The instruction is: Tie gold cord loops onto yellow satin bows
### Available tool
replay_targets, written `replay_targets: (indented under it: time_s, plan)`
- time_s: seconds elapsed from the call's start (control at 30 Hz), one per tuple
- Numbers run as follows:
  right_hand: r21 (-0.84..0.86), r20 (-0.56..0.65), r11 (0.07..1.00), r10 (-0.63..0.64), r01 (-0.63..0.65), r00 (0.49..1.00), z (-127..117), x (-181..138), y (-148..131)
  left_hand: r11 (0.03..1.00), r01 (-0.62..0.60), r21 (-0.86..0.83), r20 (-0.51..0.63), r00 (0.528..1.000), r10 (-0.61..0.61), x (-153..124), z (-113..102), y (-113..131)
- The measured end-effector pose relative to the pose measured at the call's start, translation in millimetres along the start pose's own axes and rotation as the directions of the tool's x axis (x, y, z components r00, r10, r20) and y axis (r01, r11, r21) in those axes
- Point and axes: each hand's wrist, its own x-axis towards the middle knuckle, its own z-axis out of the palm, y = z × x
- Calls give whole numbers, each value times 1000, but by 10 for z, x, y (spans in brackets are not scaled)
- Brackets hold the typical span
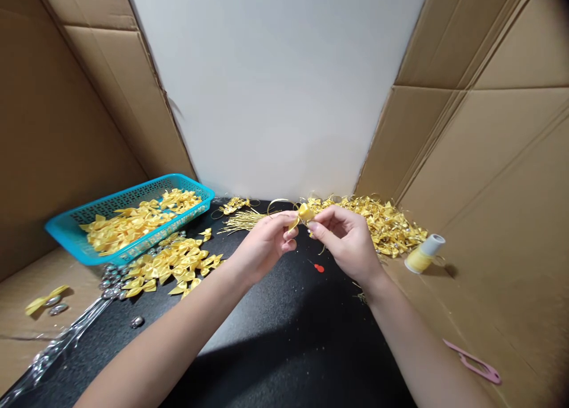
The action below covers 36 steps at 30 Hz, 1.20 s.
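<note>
The left hand (274, 242) and the right hand (349, 239) both pinch a yellow bow (304, 212), up in the air over the black worktop (288, 343). If one pinch goes slack or tugs too hard, the bow could bend or drop, and it might get mixed up with the big gold pile (391, 227) behind. The hands hide bits of the bow, so I can't quite tell where the thin gold loop (281, 200) joins it, if it does.
</note>
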Motion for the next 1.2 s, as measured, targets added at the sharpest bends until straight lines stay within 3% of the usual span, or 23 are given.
replay_targets:
  time_s: [0.37,0.77,1.03,1.2]
  plan:
    - [-73,2,997,-19,19,1000,5,-27,-19,996,-1,91,7,1000,0,10,-26,-29]
    - [-62,-20,998,-32,31,999,-3,-32,-60,1000,2,21,0,1000,-2,-6,-3,-4]
    - [-94,-22,995,-29,26,999,11,-43,-86,992,-19,128,17,1000,17,-4,5,15]
    - [-100,-29,994,-34,31,999,12,-52,-106,993,-35,113,0,999,36,-7,21,17]
